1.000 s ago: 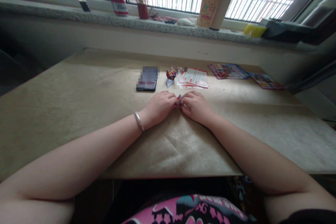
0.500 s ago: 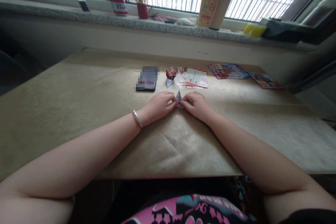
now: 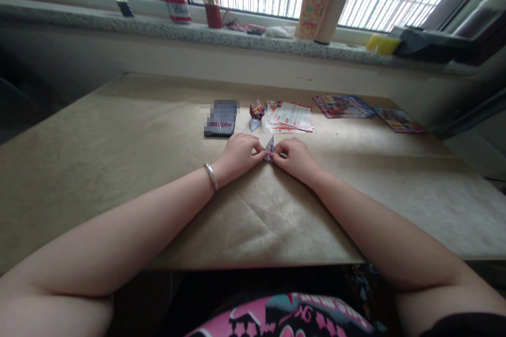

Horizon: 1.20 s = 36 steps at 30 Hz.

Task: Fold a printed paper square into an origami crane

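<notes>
A small piece of folded paper (image 3: 270, 146), printed and pointed at the top, is between my hands at the middle of the table. My left hand (image 3: 244, 154) pinches its left side near the bottom with thumb and fingers. On the other side, my right hand (image 3: 294, 158) grips the paper's lower right edge, also in a pinch. Just beyond my hands sits a colourful folded paper figure (image 3: 257, 110) with a pale pointed part at its front. The finer folds are too small to make out.
A phone (image 3: 222, 118), partly blurred, lies beyond my left hand. Printed sheets (image 3: 291, 116) are piled behind the paper, and colourful cards (image 3: 343, 106) lie further right. On the windowsill (image 3: 150, 23) stand a red can (image 3: 176, 2) and a patterned cup (image 3: 311, 13).
My left hand has shifted slightly, its knuckles higher. The folded paper's tip now leans a little to the right, and its shape looks narrower. My right hand stays in nearly the same place.
</notes>
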Available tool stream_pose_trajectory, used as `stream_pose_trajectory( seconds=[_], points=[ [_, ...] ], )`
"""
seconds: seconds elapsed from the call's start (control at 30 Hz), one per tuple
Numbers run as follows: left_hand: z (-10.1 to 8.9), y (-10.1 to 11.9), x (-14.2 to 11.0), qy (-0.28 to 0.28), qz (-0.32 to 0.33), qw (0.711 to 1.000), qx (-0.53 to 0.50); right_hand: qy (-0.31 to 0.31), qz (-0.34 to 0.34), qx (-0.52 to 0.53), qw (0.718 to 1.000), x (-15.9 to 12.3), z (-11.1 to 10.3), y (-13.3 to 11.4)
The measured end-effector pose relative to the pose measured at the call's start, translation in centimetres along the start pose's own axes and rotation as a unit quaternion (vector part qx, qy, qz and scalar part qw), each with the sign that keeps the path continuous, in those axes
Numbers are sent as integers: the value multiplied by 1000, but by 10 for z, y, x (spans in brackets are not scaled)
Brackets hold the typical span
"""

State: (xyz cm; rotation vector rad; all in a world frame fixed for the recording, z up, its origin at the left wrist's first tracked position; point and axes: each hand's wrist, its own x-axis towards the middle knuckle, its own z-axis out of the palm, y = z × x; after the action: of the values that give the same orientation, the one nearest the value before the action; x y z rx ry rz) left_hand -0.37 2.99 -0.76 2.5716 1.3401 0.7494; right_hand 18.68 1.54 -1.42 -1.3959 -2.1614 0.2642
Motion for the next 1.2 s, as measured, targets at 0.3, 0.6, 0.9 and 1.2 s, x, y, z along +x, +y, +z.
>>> stream_pose_trajectory(
  seconds=[0.3,0.6,0.9,1.2],
  points=[
    [-6,5,-4,-36,-28,997,-64,4,3,-18,1000,-1,-2,0],
    [-4,6,-7,-3,35,998,-42,9,10,-36,999,-3,-3,-4],
    [-2,3,-6,4,68,997,21,7,9,-29,1000,-2,-2,0],
    [-4,5,-6,-22,61,998,3,23,11,-35,999,-3,-2,1]
  ],
)
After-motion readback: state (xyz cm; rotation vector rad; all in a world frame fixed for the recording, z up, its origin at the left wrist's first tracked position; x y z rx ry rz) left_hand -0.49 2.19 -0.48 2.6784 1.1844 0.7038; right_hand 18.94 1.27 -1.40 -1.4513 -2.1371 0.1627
